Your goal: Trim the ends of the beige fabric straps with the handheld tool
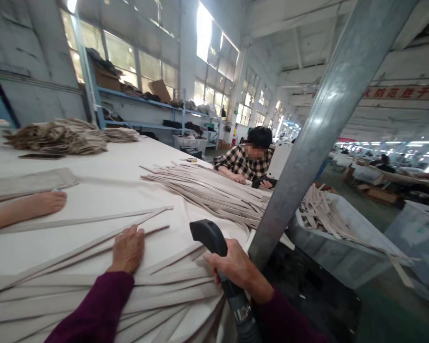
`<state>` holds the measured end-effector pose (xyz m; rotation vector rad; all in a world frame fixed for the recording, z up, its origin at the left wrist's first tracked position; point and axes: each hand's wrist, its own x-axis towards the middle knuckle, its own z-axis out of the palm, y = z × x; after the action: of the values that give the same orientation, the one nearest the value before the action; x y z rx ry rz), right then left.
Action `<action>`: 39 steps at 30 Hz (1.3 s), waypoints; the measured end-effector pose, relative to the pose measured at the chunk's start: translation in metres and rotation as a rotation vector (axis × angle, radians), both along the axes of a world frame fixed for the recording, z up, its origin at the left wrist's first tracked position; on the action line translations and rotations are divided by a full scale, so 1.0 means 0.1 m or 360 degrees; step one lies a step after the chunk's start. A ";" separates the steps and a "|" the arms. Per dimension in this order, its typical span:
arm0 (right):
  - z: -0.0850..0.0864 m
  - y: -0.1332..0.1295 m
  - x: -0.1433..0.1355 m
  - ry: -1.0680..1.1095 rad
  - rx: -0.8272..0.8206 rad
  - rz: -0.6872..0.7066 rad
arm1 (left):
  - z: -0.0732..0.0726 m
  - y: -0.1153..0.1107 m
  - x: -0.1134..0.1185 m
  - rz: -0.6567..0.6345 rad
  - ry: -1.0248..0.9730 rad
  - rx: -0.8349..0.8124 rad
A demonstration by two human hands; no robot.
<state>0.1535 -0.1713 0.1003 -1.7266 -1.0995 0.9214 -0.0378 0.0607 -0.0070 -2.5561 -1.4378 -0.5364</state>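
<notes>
Tall windows [123,53] light the room; pale strips [171,297] spread over the white table [110,183] beside a metal post [331,105]. The left hand [128,247] rests on some, whether gripping I can't tell; the right hand [238,267] clasps a black nozzle [211,233].

Smooth plastic nozzle [214,238], matt cloth strips [214,190]

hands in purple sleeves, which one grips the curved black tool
The right hand: its fingers wrap the curved black tool. The left hand has no tool; it rests on pale fabric strips.
</notes>
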 end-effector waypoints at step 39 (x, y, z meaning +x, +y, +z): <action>0.02 0.68 -0.44 -0.0354 -0.0215 0.0234 | 0.15 -0.79 0.31 -0.1052 -0.2318 -0.2007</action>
<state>0.1097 -0.1033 0.1020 -1.9144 -1.3503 0.9275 -0.0071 -0.0185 0.0079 -3.7669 -1.1664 -2.8053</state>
